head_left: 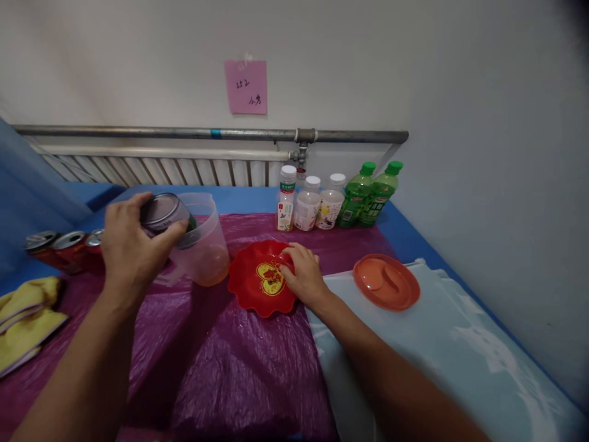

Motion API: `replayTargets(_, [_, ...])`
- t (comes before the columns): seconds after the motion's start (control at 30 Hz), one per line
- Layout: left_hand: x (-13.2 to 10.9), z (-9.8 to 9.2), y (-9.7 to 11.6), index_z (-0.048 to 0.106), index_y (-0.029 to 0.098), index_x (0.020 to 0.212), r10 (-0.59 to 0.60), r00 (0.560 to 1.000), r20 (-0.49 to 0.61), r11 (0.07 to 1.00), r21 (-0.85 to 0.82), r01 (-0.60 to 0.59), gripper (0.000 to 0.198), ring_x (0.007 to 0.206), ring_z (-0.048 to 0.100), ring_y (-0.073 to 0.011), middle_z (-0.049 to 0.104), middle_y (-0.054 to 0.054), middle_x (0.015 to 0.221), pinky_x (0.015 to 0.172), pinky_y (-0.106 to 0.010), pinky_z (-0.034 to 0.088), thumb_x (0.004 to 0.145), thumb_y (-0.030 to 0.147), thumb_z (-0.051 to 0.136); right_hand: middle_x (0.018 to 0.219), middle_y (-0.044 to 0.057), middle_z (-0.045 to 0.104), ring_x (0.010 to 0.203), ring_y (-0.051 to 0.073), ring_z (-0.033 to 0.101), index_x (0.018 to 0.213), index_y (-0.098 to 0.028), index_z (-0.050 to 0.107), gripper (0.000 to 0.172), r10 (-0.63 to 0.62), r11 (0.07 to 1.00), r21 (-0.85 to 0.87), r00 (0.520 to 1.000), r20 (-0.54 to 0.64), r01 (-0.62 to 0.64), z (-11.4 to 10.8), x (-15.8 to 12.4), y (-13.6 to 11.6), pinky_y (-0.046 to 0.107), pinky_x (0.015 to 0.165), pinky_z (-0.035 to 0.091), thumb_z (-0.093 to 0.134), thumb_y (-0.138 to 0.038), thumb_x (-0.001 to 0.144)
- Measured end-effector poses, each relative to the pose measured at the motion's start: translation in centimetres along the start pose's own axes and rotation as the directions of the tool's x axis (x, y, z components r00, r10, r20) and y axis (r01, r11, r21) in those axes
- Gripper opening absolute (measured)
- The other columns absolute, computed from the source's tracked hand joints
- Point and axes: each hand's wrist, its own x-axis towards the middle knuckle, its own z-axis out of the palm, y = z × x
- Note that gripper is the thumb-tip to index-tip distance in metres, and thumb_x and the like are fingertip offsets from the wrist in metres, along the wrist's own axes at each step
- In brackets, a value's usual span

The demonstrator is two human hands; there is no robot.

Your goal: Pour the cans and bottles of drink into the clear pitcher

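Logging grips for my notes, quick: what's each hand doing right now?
Left hand: closed around a can.
Right hand: touching the red dish at its right side; whether it grips cannot be told.

The blue table [248,197] bears pale cloth [437,344] and, under a red dish [246,276], purple sheeting [239,374].

Crumpled yellow cloth [30,316] clipped by the left edge, bare left hand [131,239] hiding part of a silver-topped cylindrical metal can [163,210]!
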Motion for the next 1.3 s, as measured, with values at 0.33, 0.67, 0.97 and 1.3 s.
replayTargets(0.33, [0.2,1.0,-1.6,0.059,0.026,0.123,0.020,0.996,-0.083,0.999,-0.039,-0.023,0.057,0.125,0.052,-0.0359,0.064,-0.010,0.123,0.110,-0.057,0.042,0.073,0.052,0.067,0.133,0.017,0.061,0.126,0.033,0.052,0.116,-0.015,0.064,0.032,-0.048,0.999,0.012,0.998,0.027,0.048,0.3,0.0,0.4,0.047,0.106,0.041,0.058,-0.016,0.084])
replayTargets(0.67, [0.2,0.9,-1.5,0.059,0.016,0.128,0.022,0.997,-0.076,0.999,-0.024,-0.024,0.066,0.126,0.051,-0.0385,0.063,-0.017,0.124,0.110,-0.057,0.042,0.072,0.050,0.066,0.132,0.015,0.061,0.125,0.033,0.053,0.114,-0.016,0.064,0.032,-0.088,0.996,0.012,0.996,-0.007,0.088,0.7,0.0,0.9,0.049,0.106,0.042,0.058,-0.016,0.083])
replayTargets(0.97, [0.2,0.9,-1.6,0.059,0.022,0.127,0.033,0.997,-0.069,0.999,-0.004,-0.033,0.057,0.125,0.053,-0.0368,0.063,-0.014,0.125,0.111,-0.058,0.043,0.076,0.043,0.071,0.132,0.014,0.061,0.124,0.032,0.053,0.114,-0.019,0.064,0.031,-0.111,0.994,0.007,0.994,-0.023,0.111,1.0,0.0,1.2,0.049,0.106,0.042,0.058,-0.018,0.084])
replayTargets(1.3, [0.3,0.6,-0.4,0.059,0.002,0.130,-0.007,0.997,-0.080,1.000,-0.014,0.006,0.072,0.122,0.054,-0.0395,0.064,-0.023,0.123,0.109,-0.057,0.042,0.066,0.030,0.079,0.133,0.016,0.061,0.126,0.033,0.052,0.116,-0.015,0.065,0.034,-0.095,0.995,-0.006,0.995,-0.005,0.095,0.9,0.0,0.9,0.050,0.107,0.041,0.058,-0.016,0.083])
